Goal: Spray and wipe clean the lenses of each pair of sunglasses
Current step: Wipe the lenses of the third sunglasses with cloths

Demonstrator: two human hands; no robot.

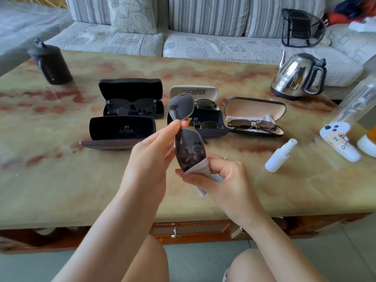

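A pair of dark sunglasses is held up on end above the marble-look table, with one lens over the other. The bridge is pinched between the thumb and fingertips of the left hand. The bottom of the lower lens is wrapped in a grey cloth. The cloth is squeezed onto the lens by the curled fingers and thumb of the right hand, and a tail of cloth hangs below that hand.

A small white spray bottle is lying on its side on the table, to the right of the hands, and it is touched by nothing.

Open glasses cases are set out behind the hands. A black case on the left holds a black-framed pair. A tan-lined case on the right holds a brown-lensed pair. The two middle cases are partly hidden by the held sunglasses. A steel kettle is stood at the far right of the table.
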